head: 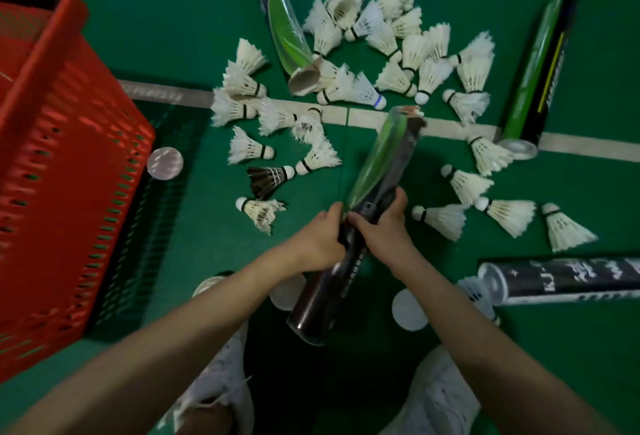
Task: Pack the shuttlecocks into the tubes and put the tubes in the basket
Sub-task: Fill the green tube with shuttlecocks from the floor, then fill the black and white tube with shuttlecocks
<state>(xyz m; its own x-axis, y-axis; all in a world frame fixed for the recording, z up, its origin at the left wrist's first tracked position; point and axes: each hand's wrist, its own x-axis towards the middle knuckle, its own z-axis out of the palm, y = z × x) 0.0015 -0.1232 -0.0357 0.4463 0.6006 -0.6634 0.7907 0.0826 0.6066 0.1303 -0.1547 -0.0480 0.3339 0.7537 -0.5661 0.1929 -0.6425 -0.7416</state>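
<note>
Both hands grip one dark green-and-black tube [381, 164] that slants from near my feet up toward the court line. My left hand [317, 240] wraps its left side at mid-length, and my right hand [382, 226] holds the right side just beside it. Several white shuttlecocks [367, 32] lie scattered on the green floor beyond the tube, and one black shuttlecock [268, 178] lies left of it. Three other tubes lie around: one at the top [280, 15], one at the right [538, 70], one black one at the lower right [568, 280]. The red basket [69, 157] stands at the left.
Round white tube caps lie on the floor: one by the basket [165, 163], one right of my right forearm [408, 310], others under my left forearm. My white shoes [221, 379] are at the bottom. A pale court line [588, 148] crosses the floor.
</note>
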